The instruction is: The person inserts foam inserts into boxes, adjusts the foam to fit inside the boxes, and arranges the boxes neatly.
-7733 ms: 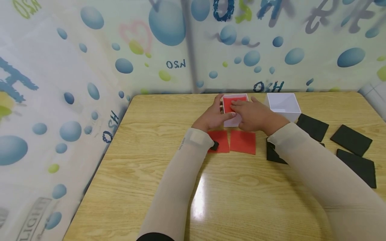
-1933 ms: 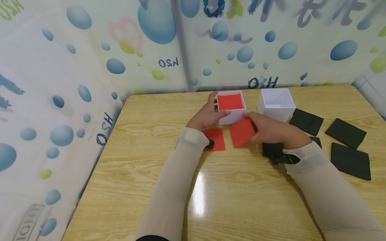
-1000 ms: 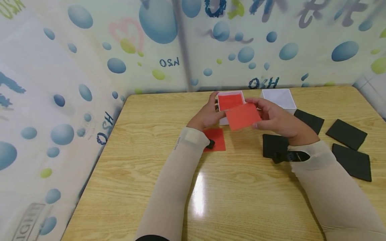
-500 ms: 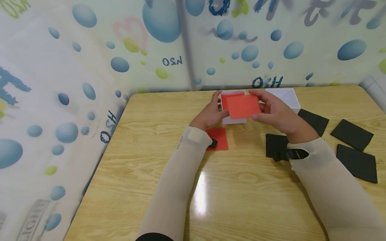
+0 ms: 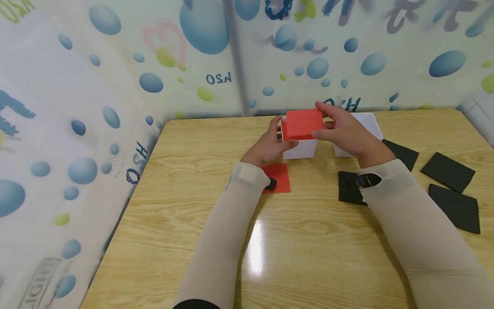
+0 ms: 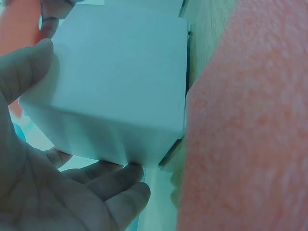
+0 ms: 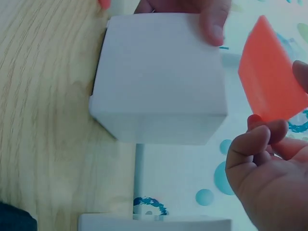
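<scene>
At the back of the table, my left hand (image 5: 266,148) steadies a white open-topped box (image 5: 302,150), thumb on its front and fingers at its left side. The left wrist view shows those fingertips bent against the box (image 6: 115,67). Red material shows inside it. My right hand (image 5: 345,133) pinches a thin red square sheet (image 5: 305,123) by its right edge, just above the box opening. In the right wrist view the sheet (image 7: 269,72) is tilted and apart from the box. Another red square (image 5: 281,178) lies by my left cuff, partly covered.
A second white box (image 5: 370,124) stands to the right, partly behind my right hand. Several black sheets lie on the right side, among them a black sheet (image 5: 447,171) and another black sheet (image 5: 455,208). A patterned wall sheet (image 5: 262,56) borders the table's back.
My right hand, earlier pressing inside the box, has picked a red square off the table and raised it over the opening. My left hand stays at the box.
</scene>
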Motion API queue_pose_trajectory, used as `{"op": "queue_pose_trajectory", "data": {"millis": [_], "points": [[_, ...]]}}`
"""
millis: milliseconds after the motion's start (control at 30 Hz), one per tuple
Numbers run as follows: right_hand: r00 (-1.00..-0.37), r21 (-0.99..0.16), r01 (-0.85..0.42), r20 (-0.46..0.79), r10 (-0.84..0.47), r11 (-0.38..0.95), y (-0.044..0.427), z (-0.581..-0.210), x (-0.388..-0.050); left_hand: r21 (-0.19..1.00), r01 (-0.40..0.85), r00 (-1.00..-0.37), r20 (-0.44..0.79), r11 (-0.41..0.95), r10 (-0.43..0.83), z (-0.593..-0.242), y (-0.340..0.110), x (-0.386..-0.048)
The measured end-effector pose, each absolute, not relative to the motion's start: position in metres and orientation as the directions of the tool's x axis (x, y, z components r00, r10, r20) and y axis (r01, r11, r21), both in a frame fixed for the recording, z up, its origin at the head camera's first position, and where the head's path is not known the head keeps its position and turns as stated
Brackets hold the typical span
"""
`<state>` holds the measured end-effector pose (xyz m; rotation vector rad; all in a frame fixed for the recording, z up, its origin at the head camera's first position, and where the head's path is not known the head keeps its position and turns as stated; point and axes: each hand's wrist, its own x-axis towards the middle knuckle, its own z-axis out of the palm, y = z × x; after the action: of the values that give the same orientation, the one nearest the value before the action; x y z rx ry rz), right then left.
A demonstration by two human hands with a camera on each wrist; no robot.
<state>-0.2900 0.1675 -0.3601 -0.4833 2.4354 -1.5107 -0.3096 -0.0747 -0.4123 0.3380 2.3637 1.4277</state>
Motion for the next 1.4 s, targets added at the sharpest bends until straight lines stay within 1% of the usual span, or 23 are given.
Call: {"op": "queue_pose_trajectory", "data": {"millis": [167,500,700,967,1200,1300,1400], "points": [[-0.908,-0.853,-0.153,-0.078,-0.412,0.499,0.165,-0.363,-0.301,0.895,0.026,-0.905,-0.169,0.446,0.390,-0.413,-0.075,-0.310],[-0.891,-0.767,-0.206,-0.110,-0.440,0.608,0.157,-0.362,-0.312,0.900,0.022,-0.903,-0.169,0.436,0.395,-0.411,-0.074,-0.310],[-0.889,-0.714,-0.219,-0.135,-0.438,0.665,0.151,-0.362,-0.314,0.894,0.024,-0.903,-0.173,0.447,0.395,-0.412,-0.075,-0.310],[-0.897,-0.628,-0.205,-0.187,-0.400,0.751,0.144,-0.366,-0.315,0.886,0.036,-0.904,-0.168,0.462,0.394,-0.414,-0.076,-0.311],[-0.894,-0.543,-0.249,-0.189,-0.405,0.802,0.140,-0.366,-0.305,0.888,0.045,-0.903,-0.160,0.457,0.398,-0.415,-0.076,-0.312],[-0.914,-0.498,-0.241,-0.171,-0.367,0.833,0.135,-0.363,-0.295,0.888,0.059,-0.905,-0.145,0.455,0.401,-0.416,-0.076,-0.312],[-0.944,-0.448,-0.213,-0.134,-0.301,0.868,0.128,-0.360,-0.285,0.891,0.063,-0.905,-0.139,0.450,0.401,-0.416,-0.076,-0.312]]}}
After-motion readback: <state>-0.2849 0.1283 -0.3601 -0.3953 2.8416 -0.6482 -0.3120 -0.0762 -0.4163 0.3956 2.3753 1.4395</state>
